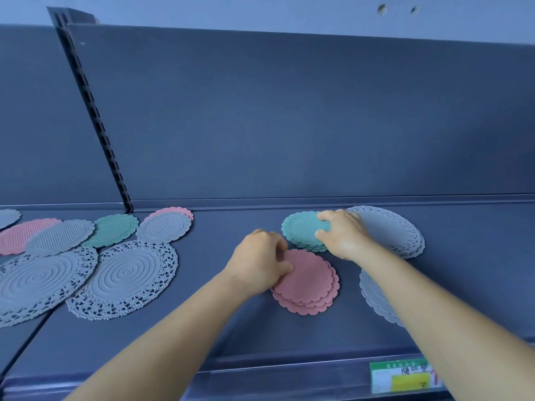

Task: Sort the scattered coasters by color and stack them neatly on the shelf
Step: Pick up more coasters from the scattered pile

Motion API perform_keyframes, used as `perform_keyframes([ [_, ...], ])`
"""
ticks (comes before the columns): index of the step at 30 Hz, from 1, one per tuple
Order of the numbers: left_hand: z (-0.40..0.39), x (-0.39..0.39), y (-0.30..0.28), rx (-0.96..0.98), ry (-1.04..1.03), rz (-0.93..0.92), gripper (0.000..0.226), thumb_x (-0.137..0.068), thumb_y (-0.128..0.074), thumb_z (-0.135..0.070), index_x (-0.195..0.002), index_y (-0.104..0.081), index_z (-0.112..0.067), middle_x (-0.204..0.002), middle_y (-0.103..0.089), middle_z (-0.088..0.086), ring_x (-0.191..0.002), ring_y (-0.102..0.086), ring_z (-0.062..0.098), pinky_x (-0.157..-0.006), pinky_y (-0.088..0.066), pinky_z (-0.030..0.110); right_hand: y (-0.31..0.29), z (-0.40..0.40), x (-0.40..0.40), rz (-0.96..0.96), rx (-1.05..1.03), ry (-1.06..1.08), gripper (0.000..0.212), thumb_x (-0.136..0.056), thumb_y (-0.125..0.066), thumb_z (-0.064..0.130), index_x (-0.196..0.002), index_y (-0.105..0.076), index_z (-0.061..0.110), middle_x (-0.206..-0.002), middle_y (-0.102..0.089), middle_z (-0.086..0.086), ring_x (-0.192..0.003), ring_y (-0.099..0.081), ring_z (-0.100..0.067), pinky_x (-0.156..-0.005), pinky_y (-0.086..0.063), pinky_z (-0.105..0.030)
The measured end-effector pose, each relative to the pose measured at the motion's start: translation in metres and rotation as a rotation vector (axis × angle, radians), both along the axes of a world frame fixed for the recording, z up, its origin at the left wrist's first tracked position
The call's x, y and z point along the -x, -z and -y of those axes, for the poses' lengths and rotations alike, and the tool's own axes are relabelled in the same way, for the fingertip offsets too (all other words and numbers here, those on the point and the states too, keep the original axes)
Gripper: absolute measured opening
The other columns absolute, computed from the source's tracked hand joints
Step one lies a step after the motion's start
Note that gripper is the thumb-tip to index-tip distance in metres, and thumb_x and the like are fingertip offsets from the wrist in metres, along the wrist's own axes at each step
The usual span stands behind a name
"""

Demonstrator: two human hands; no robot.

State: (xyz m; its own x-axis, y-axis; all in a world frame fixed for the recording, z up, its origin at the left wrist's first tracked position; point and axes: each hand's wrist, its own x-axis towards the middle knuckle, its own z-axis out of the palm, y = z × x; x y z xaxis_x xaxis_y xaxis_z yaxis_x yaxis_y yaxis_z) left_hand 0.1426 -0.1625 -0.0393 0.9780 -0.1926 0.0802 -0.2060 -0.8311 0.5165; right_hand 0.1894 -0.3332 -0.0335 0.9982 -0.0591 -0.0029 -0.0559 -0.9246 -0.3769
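Note:
A stack of pink coasters [311, 283] lies mid-shelf; my left hand [262, 260] grips its left edge, thumb on top. Behind it sits a teal coaster stack [301, 231], and my right hand [341, 234] holds its right side with curled fingers. Two grey stacks lie to the right: a lacy one [396, 230] at the back and another grey stack [375, 296] partly under my right forearm. Scattered at the left are a teal coaster [115, 228], a pink coaster [17, 235], small grey coasters [165, 227] and two large grey lace mats [127, 277].
The dark shelf [231, 328] has a back panel close behind the stacks and a slotted upright [98, 125] at the left. A green and yellow price label [405, 377] sits on the front rail. Another pink coaster [179, 211] peeks from under a grey one.

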Motion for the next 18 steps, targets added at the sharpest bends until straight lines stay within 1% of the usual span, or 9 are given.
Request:
perform_keyframes([
  [2,-0.001,0.001,-0.001,-0.065,0.024,0.026,0.024,-0.083,-0.065,-0.028,-0.105,-0.065,-0.018,-0.101,-0.050,0.001,-0.095,-0.053,0.021,-0.080,-0.047,0.027,0.000,-0.001,0.001,-0.017,0.091,-0.023,0.045,-0.096,-0.043,0.029,-0.141,-0.041,0.025,-0.147,-0.035,-0.003,-0.135,-0.024,-0.027,-0.109,-0.028,-0.036],
  [4,-0.003,0.003,-0.001,-0.135,0.050,0.045,0.023,-0.086,-0.060,-0.032,-0.106,-0.065,-0.019,-0.101,-0.048,0.001,-0.103,-0.049,0.022,-0.083,-0.047,0.030,-0.002,-0.002,0.003,-0.016,0.140,-0.042,0.043,-0.097,-0.040,0.030,-0.140,-0.042,0.026,-0.148,-0.033,0.000,-0.134,-0.023,-0.027,-0.109,-0.027,-0.034],
  [5,-0.004,0.004,0.000,-0.170,0.055,0.054,0.025,-0.088,-0.057,-0.033,-0.107,-0.063,-0.018,-0.104,-0.049,0.001,-0.107,-0.047,0.023,-0.085,-0.047,0.032,-0.003,-0.004,0.005,-0.011,0.157,-0.056,0.043,-0.098,-0.039,0.030,-0.140,-0.042,0.026,-0.149,-0.031,0.001,-0.134,-0.023,-0.026,-0.109,-0.028,-0.034],
  [7,-0.011,0.007,-0.001,-0.233,0.045,0.071,0.031,-0.092,-0.051,-0.035,-0.115,-0.060,-0.016,-0.117,-0.051,0.002,-0.112,-0.043,0.022,-0.088,-0.046,0.034,-0.005,-0.010,0.010,0.006,0.170,-0.090,0.045,-0.097,-0.040,0.031,-0.142,-0.039,0.027,-0.151,-0.029,0.004,-0.135,-0.022,-0.025,-0.110,-0.026,-0.034],
  [9,-0.022,0.010,-0.003,-0.284,0.032,0.091,0.037,-0.094,-0.047,-0.037,-0.123,-0.055,-0.016,-0.128,-0.050,0.002,-0.118,-0.042,0.023,-0.094,-0.043,0.033,-0.007,-0.020,0.016,0.035,0.162,-0.125,0.047,-0.097,-0.041,0.032,-0.143,-0.036,0.027,-0.153,-0.026,0.005,-0.137,-0.021,-0.024,-0.112,-0.024,-0.034],
  [11,-0.037,0.015,-0.006,-0.332,0.018,0.112,0.041,-0.095,-0.045,-0.038,-0.130,-0.049,-0.016,-0.134,-0.048,0.002,-0.122,-0.041,0.023,-0.100,-0.039,0.034,-0.011,-0.034,0.024,0.069,0.137,-0.165,0.048,-0.096,-0.041,0.032,-0.143,-0.035,0.028,-0.154,-0.026,0.006,-0.139,-0.021,-0.023,-0.113,-0.023,-0.036],
  [14,-0.067,0.025,-0.009,-0.367,-0.031,0.133,0.045,-0.095,-0.045,-0.040,-0.134,-0.045,-0.016,-0.137,-0.047,0.002,-0.125,-0.041,0.023,-0.104,-0.035,0.032,-0.017,-0.064,0.036,0.096,0.093,-0.222,0.048,-0.096,-0.042,0.034,-0.143,-0.036,0.027,-0.152,-0.029,0.008,-0.138,-0.024,-0.021,-0.112,-0.024,-0.034],
  [18,-0.113,0.040,-0.014,-0.355,-0.096,0.120,0.053,-0.095,-0.046,-0.042,-0.142,-0.036,-0.020,-0.142,-0.043,0.001,-0.131,-0.036,0.022,-0.107,-0.031,0.032,-0.021,-0.110,0.050,0.093,0.007,-0.313,0.049,-0.095,-0.044,0.034,-0.142,-0.036,0.023,-0.151,-0.032,0.007,-0.138,-0.025,-0.019,-0.112,-0.024,-0.032],
])
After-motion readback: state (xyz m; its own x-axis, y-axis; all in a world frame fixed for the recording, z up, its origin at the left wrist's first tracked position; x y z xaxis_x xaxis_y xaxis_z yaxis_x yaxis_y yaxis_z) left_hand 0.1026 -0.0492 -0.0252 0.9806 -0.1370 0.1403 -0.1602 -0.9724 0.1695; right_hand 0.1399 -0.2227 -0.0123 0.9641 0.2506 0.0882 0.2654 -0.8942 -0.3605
